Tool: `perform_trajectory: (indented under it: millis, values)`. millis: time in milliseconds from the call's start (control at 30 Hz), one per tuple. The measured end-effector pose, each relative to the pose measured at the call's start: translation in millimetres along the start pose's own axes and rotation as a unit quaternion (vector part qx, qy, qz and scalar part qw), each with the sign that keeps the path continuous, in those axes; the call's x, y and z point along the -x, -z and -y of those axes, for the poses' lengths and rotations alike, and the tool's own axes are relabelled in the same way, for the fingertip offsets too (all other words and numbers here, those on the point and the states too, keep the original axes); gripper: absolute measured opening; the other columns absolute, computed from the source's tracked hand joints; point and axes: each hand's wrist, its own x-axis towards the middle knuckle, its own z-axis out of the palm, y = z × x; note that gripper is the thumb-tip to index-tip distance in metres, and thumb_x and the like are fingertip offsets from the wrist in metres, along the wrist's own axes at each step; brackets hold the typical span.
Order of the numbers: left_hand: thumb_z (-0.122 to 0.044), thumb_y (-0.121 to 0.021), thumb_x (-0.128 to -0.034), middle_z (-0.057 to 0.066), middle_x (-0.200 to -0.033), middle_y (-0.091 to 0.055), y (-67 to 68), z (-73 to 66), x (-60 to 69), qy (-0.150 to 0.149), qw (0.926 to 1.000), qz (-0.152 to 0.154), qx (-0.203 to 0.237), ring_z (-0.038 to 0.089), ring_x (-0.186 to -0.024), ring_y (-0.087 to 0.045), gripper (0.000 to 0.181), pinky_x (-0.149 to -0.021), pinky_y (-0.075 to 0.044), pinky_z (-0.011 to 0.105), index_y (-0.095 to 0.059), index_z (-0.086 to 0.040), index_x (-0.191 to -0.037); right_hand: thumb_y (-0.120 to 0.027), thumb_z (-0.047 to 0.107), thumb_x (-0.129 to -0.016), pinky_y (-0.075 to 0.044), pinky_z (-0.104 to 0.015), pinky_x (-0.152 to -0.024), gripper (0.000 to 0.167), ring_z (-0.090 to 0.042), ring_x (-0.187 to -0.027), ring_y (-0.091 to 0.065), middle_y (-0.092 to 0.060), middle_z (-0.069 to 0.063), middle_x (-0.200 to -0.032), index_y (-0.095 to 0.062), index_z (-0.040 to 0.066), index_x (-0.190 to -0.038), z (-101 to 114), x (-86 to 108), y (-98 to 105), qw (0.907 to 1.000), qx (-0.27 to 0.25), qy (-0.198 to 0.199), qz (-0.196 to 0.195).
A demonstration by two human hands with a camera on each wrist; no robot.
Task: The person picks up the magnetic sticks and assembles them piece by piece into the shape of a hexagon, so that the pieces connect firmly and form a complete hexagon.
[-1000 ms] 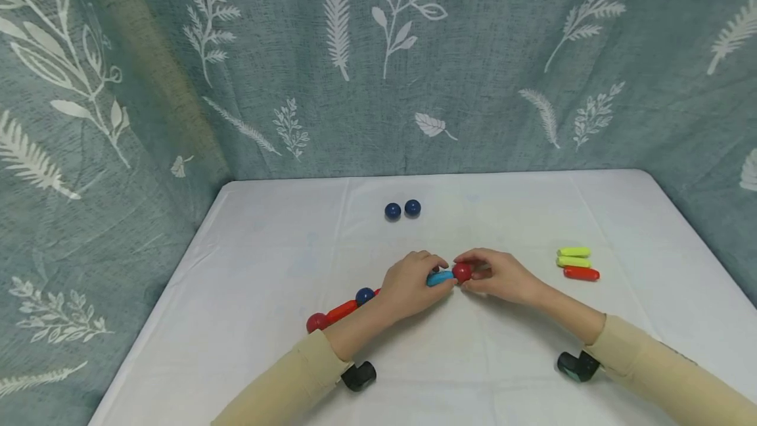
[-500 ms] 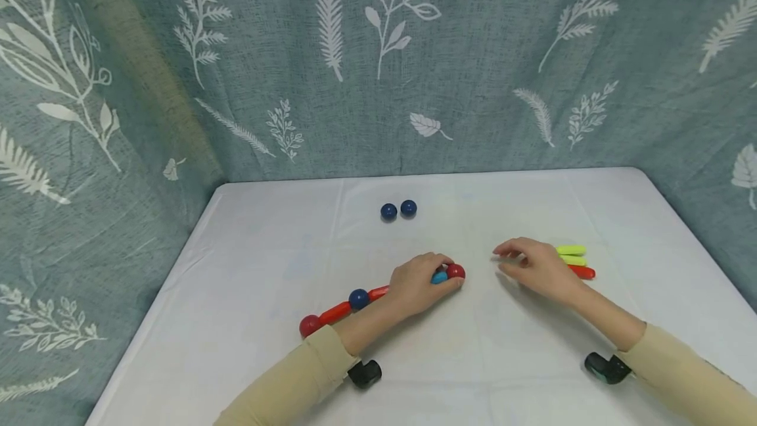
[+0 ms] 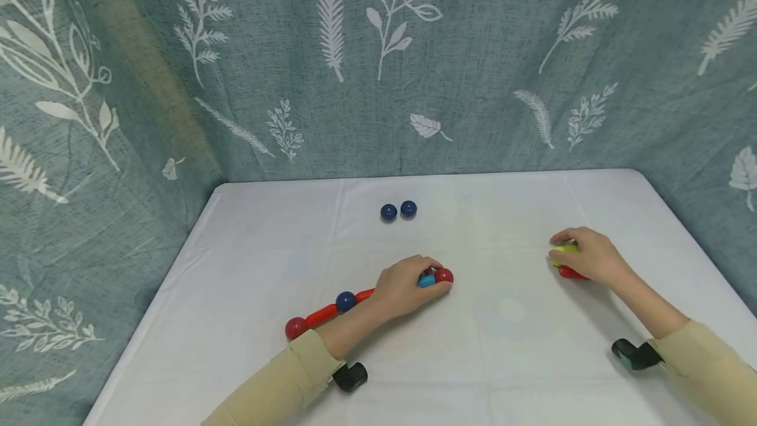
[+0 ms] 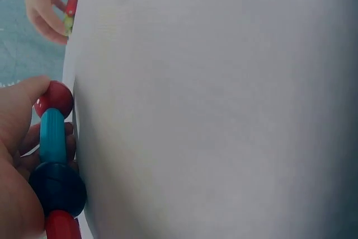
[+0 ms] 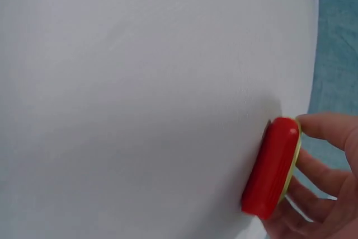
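My left hand [image 3: 407, 288] holds the near-right end of a chain of rods and balls. At that end a red ball [image 3: 444, 275] joins a light blue rod [image 4: 53, 138]; in the left wrist view a dark blue ball [image 4: 59, 190] follows, partly behind the hand. Farther left the chain shows a red rod [image 3: 322, 315], a blue ball [image 3: 345, 302] and an end red ball [image 3: 296, 328]. On the right, my right hand [image 3: 594, 258] curls its fingers and thumb round a yellow-green rod [image 3: 568, 248]. A loose red rod [image 5: 271, 169] lies right beside it, partly covering the yellow-green in the right wrist view.
Two dark blue balls [image 3: 399, 210] sit side by side toward the back of the white-covered table [image 3: 284, 235]. A green leaf-patterned curtain [image 3: 485, 117] hangs behind and to the sides. A black wrist camera [image 3: 350, 377] sits on each forearm.
My right hand has let go of the red end ball and moved right to the loose rods. The left hand has shifted slightly left with the chain.
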Motion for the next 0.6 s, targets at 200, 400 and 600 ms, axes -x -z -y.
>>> perform_trajectory:
  millis: [200,400,600]
  values:
    - [-0.046,-0.067,-0.0900,-0.004,-0.103,-0.067,0.3,1.1,2.4,0.002,1.0000,0.006,-0.005,0.011,-0.088,-0.057,0.039,-0.073,-0.048,0.025,-0.067,-0.019,-0.118,-0.068,0.013,-0.089,-0.047,-0.054,-0.081,0.029,-0.041,-0.097,-0.058,-0.064,-0.024,-0.105,-0.066,-0.006,-0.110,10.2,-8.4,-10.6,0.9994,-0.006,0.035,0.006]
    - [-0.045,-0.067,-0.0897,-0.004,-0.101,-0.067,0.6,2.5,4.4,-0.004,1.0000,0.000,-0.004,0.010,-0.087,-0.058,0.038,-0.072,-0.048,0.024,-0.068,-0.018,-0.116,-0.073,0.006,-0.086,-0.052,-0.042,-0.077,0.022,-0.027,-0.089,-0.063,-0.067,-0.009,-0.098,-0.068,0.000,-0.106,43.0,-8.4,-32.6,0.9908,-0.034,0.131,0.004]
    - [-0.046,-0.067,-0.0897,-0.004,-0.102,-0.067,1.3,3.5,5.0,0.001,1.0000,0.001,-0.008,0.010,-0.087,-0.058,0.038,-0.074,-0.048,0.024,-0.068,-0.019,-0.117,-0.075,0.007,-0.084,-0.053,-0.034,-0.079,0.022,-0.016,-0.089,-0.061,-0.067,0.001,-0.099,-0.071,0.007,-0.106,76.6,-6.6,-58.6,0.9773,-0.061,0.198,0.043]
